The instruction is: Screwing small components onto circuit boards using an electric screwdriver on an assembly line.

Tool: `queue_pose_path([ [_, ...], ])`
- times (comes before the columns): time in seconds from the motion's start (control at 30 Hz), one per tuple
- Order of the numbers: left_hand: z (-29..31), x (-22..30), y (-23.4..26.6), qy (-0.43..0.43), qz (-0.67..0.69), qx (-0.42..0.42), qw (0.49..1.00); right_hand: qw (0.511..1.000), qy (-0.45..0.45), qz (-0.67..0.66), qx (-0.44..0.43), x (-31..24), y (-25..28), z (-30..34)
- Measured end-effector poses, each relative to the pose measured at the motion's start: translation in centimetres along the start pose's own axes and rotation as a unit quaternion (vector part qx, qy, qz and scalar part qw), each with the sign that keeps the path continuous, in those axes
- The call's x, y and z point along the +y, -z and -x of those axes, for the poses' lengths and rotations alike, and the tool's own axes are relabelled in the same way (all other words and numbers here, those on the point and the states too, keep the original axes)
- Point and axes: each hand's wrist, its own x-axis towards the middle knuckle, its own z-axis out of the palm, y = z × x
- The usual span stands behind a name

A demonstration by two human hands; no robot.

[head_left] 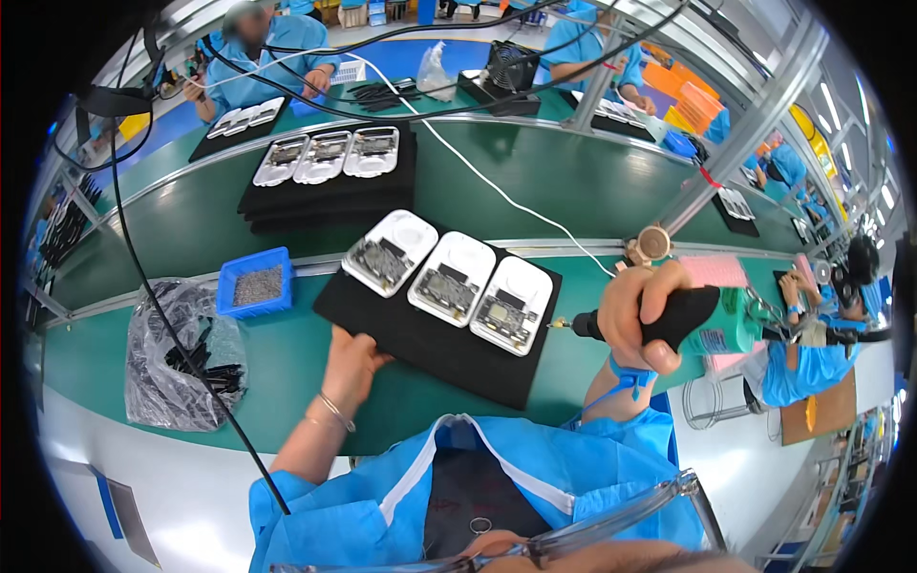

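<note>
Right hand (650,315) closed round driver (683,318), bit (559,325) pointing left. Left hand (353,368) half-curled at mat (425,353), grip unclear. Cases (449,279) on mat, left of right hand. Likely fastening; calls for aligning bit.

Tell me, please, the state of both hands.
Left hand: at the flat black mat; grip unclear.
Right hand: closed, holding a black metal-tipped driver.

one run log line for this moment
left hand: at edge of black mat; right hand: holding black screwdriver; on mat: three white housings, circuit boards; nearby: blue bin
</note>
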Motion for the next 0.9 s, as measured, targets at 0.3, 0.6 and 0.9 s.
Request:
queue_pose_path([
  [0.3, -6.8, 2.7, 1.6, -0.038, -0.118, 0.032, 0.992, 0.993, -0.01, 0.1, 0.056, -1.7, -1.3, 1.1],
  [0.6, -12.3, 3.7, 0.1, -0.084, -0.388, -0.076, 0.915, 0.988, -0.042, 0.107, 0.106, -2.1, -3.0, 1.8],
  [0.9, -16.6, 1.9, -6.5, -0.193, -0.621, -0.213, 0.729, 0.98, -0.106, 0.113, 0.123, -1.9, -2.8, 1.9],
])
